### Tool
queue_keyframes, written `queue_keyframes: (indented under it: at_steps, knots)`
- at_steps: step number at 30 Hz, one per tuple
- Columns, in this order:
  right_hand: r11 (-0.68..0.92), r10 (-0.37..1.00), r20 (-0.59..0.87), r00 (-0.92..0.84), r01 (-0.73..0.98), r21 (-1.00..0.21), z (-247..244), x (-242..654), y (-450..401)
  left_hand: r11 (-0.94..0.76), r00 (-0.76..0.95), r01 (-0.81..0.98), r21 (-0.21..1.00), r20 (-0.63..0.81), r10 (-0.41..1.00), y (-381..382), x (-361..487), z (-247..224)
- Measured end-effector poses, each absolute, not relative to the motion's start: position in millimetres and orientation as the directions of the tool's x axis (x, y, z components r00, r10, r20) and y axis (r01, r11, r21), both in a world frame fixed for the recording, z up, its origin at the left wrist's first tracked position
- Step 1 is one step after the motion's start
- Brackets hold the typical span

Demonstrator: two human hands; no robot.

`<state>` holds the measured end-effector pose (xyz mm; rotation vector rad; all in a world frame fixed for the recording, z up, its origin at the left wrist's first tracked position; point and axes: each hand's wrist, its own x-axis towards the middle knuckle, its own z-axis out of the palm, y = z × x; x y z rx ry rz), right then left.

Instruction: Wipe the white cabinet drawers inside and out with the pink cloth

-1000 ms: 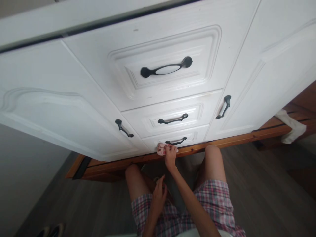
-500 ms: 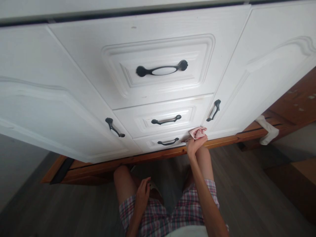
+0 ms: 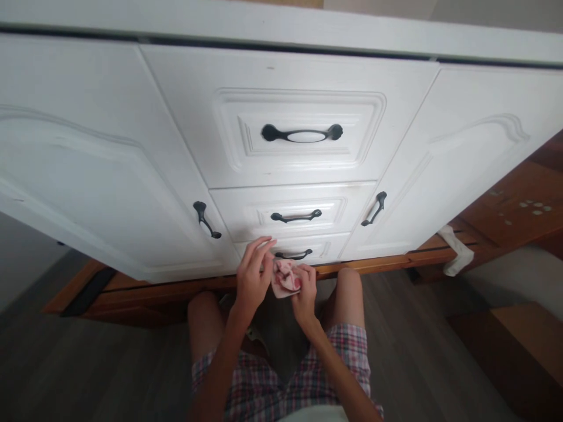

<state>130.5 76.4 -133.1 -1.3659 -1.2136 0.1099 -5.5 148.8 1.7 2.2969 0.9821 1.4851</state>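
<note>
Crumpled pink cloth [image 3: 287, 278] in front of the bottom drawer [image 3: 323, 248]
Right hand [image 3: 304, 291]: grip pinching the cloth near the drawer's dark handle [image 3: 301, 255]. Left hand [image 3: 252, 276]: grip spread, just beside the cloth.

The left forearm [image 3: 226, 346] is stretched toward one o'clock, and the left hand [image 3: 253, 274] is held with its fingers [image 3: 256, 245] nearly straight and slightly parted. The right forearm [image 3: 336, 360] is angled toward eleven o'clock; the right hand [image 3: 306, 288], fingers curled into a grip, is held near the left, just past its three o'clock.
</note>
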Motion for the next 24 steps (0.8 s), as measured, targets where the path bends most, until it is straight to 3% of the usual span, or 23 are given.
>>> queue_keyframes:
  at_steps: [4, 7, 9, 13, 17, 20, 24]
  knots:
    - [0.145, 0.599, 0.529, 0.601, 0.569, -0.810, -145.6, 182.2, 4.3, -0.795, 0.387, 0.335, 0.507, 0.695, 0.606, 168.4, 31.9, 44.4]
    - [-0.131, 0.527, 0.294, 0.797, 0.418, -0.899, -154.8, 226.7, -54.8, -0.781, 0.444, 0.378, 0.498, 0.642, 0.625, 171.6, 48.7, 48.8]
    - [-0.277, 0.428, 0.209, 0.879, 0.348, -0.896, -157.5, 251.7, -90.9, -0.762, 0.436, 0.419, 0.493, 0.627, 0.645, 169.8, 54.0, 46.2]
    - [-0.405, 0.192, 0.264, 0.945, 0.322, -0.856, -142.9, 288.2, -138.0, -0.724, 0.382, 0.457, 0.516, 0.621, 0.684, 165.4, 57.9, 43.3]
    - [-0.408, -0.008, 0.313, 0.950, 0.283, -0.868, -100.2, 317.4, -144.1, -0.724, 0.361, 0.471, 0.504, 0.638, 0.680, 166.5, 61.9, 46.6]
    - [-0.276, -0.068, 0.411, 0.909, 0.378, -0.884, -57.4, 333.9, -129.7, -0.715, 0.347, 0.498, 0.491, 0.643, 0.683, 167.5, 65.4, 49.1]
    - [-0.061, -0.107, 0.578, 0.809, 0.575, -0.816, -1.1, 338.3, -105.3, -0.705, 0.340, 0.507, 0.497, 0.636, 0.693, 153.3, 61.7, 49.2]
